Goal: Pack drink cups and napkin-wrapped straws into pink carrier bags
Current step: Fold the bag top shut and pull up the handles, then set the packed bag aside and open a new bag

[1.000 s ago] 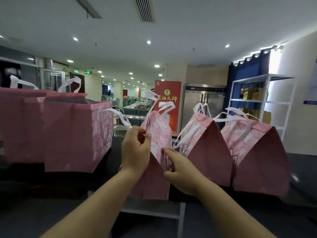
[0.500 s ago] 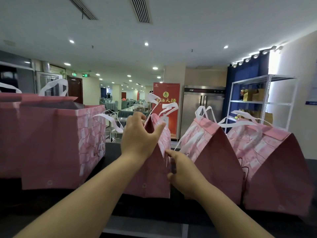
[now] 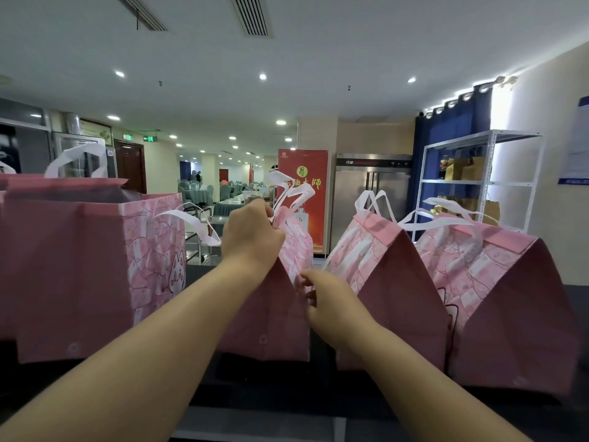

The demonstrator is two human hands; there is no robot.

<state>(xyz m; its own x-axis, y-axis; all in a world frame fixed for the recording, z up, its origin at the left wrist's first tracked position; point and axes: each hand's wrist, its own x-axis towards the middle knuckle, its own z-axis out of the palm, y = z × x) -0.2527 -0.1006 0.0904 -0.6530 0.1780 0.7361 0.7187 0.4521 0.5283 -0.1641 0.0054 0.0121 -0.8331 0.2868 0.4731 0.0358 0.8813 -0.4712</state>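
A row of pink carrier bags with white handles stands on a dark counter (image 3: pixel 478 406). My left hand (image 3: pixel 250 232) pinches the folded top of the middle pink bag (image 3: pixel 271 317), just below its white handles. My right hand (image 3: pixel 331 301) grips that bag's right side edge lower down. An open pink bag (image 3: pixel 83 269) stands at the left. Two closed, peaked pink bags (image 3: pixel 395 288) (image 3: pixel 510 307) stand at the right. No cups or straws are visible; the bags' contents are hidden.
A white metal shelf (image 3: pixel 478 186) with brown boxes stands at the back right beside a blue curtain. A steel fridge (image 3: pixel 369 193) and a red banner (image 3: pixel 302 183) are behind the bags. Dining tables fill the far room.
The view has come closer to the bags. My left hand has risen to the middle bag's top and closed on it; my right hand stays on the bag's right edge.
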